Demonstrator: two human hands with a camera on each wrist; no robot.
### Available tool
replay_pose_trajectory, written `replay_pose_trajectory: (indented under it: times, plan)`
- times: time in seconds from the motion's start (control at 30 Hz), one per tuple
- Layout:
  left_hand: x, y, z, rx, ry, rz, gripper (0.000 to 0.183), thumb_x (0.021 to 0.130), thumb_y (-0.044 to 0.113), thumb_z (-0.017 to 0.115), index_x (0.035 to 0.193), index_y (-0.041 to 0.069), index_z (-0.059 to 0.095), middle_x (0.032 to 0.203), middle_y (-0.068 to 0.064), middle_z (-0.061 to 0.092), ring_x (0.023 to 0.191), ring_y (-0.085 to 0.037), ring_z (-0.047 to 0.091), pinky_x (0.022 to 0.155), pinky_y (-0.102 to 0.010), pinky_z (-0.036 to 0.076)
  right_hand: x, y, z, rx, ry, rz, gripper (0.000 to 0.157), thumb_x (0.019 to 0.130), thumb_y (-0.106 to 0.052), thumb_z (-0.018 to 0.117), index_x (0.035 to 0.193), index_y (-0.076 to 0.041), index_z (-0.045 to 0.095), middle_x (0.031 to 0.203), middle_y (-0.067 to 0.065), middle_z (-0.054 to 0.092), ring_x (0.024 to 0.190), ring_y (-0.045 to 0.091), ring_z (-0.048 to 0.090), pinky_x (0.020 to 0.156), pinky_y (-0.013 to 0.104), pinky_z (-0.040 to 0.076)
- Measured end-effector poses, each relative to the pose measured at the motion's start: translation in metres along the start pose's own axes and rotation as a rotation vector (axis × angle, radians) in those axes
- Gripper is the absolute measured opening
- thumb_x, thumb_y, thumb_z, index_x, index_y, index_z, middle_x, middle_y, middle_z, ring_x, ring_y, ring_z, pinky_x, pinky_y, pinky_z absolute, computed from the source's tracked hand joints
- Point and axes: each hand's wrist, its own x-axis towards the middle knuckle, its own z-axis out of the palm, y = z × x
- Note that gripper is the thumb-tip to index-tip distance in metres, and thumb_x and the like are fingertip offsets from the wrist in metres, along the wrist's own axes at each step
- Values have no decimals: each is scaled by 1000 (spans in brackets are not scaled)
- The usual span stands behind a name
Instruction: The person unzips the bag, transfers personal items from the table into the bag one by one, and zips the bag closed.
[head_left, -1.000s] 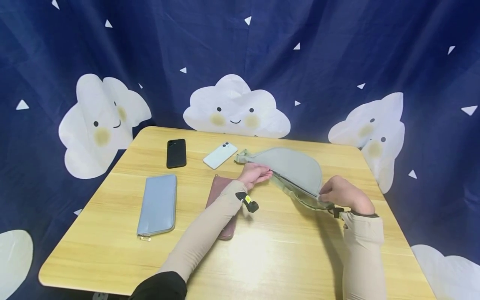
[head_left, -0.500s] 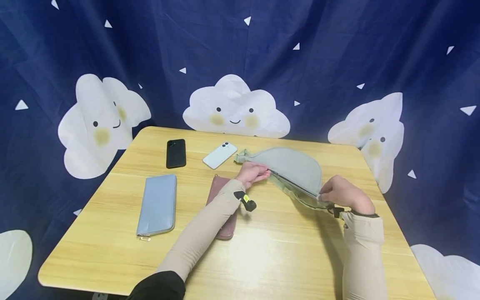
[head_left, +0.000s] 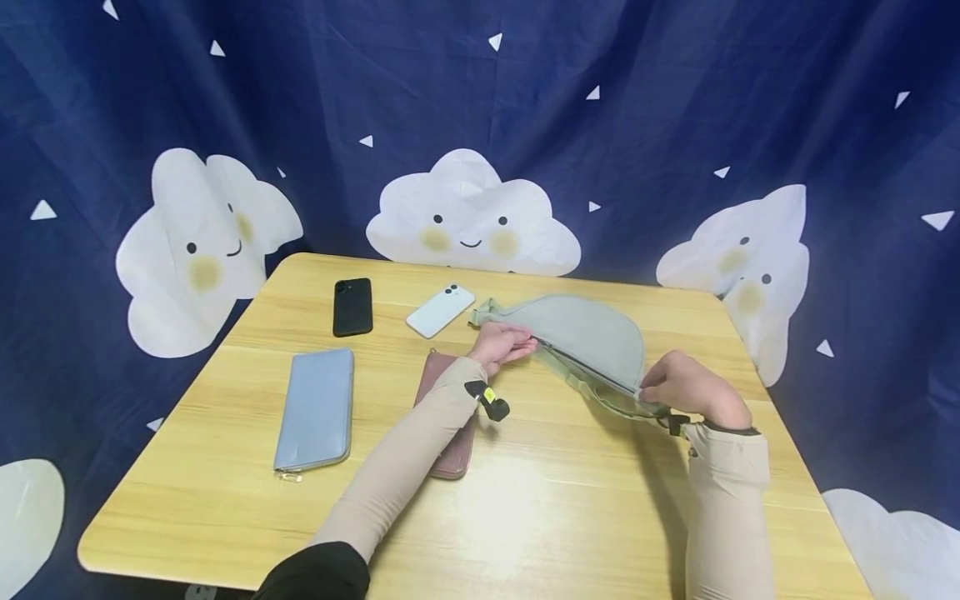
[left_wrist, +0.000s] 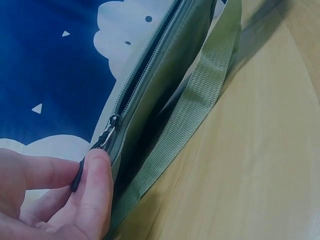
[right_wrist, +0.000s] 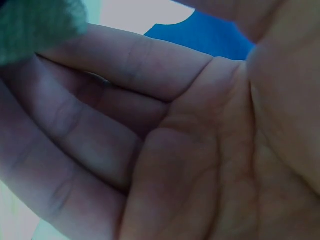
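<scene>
A pale green waist bag (head_left: 581, 332) lies at the back right of the table, its zip edge towards me. My left hand (head_left: 501, 345) pinches the dark zipper pull (left_wrist: 78, 176) near the bag's left part. In the left wrist view the zip teeth (left_wrist: 150, 65) stand apart beyond the slider (left_wrist: 115, 120), leaving a narrow dark gap. At the bag's right end, my right hand (head_left: 692, 388) grips the corner. Up close in the right wrist view, curled fingers (right_wrist: 70, 120) meet a blurred bit of green fabric (right_wrist: 42, 32). The green webbing strap (left_wrist: 200, 92) hangs along the bag's near side.
A mauve wallet (head_left: 454, 458) lies partly under my left forearm. Left of it is a light blue wallet (head_left: 315, 408). A black phone (head_left: 352, 307) and a white phone (head_left: 438, 313) lie towards the back of the wooden table (head_left: 570, 517). A blue cloud-print curtain (head_left: 480, 92) hangs behind.
My left hand has shifted slightly left along the zip with the pull. The right hand stays at the bag's right end, and the bag has barely moved.
</scene>
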Motion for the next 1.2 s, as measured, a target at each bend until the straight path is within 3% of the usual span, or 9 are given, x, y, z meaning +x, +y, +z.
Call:
replay_pose_trajectory:
  times: [0.27, 0.5, 0.7, 0.93, 1.07, 1.2]
  plan:
    - [2, 0, -4, -2, 4, 17, 23, 98, -4, 63, 119, -11, 69, 106, -25, 77, 95, -24, 79, 86, -27, 63, 0, 1, 0, 4, 3, -7, 13, 86, -10, 73, 90, -1, 81, 82, 4, 76, 74, 11, 61, 73, 31, 55]
    - [5, 4, -7, 15, 3, -11, 31, 100, -2, 61, 129, -11, 64, 127, -31, 68, 112, -31, 74, 100, -34, 59, 1, 2, 0, -3, 2, -6, 13, 86, -11, 73, 90, -1, 81, 82, 3, 76, 75, 11, 61, 73, 30, 54]
    - [6, 4, -9, 8, 9, -11, 29, 99, -3, 62, 127, -12, 65, 117, -28, 73, 90, -20, 78, 91, -30, 62, 1, 2, 0, -6, 3, -10, 13, 86, -11, 73, 90, -2, 81, 82, 3, 76, 76, 11, 61, 73, 31, 54]
    - [6, 5, -11, 3, 22, -8, 29, 99, -3, 62, 127, -11, 65, 118, -28, 73, 114, -34, 74, 94, -31, 61, 1, 1, 1, -4, -4, 2, 13, 87, -11, 72, 90, -2, 82, 82, 2, 75, 76, 10, 61, 74, 29, 54]
    - [6, 5, -12, 4, 24, -4, 29, 99, -4, 62, 127, -11, 65, 118, -28, 73, 114, -34, 73, 94, -31, 61, 1, 0, 0, -8, -6, 4, 13, 86, -12, 73, 90, -3, 82, 83, 2, 76, 77, 10, 61, 74, 30, 54]
    - [8, 6, -14, 12, 29, 3, 29, 99, -3, 61, 127, -11, 65, 106, -22, 77, 112, -32, 74, 94, -30, 60, 1, 0, 1, -6, -7, 10, 13, 86, -12, 73, 91, -2, 82, 83, 2, 75, 78, 11, 61, 75, 30, 54]
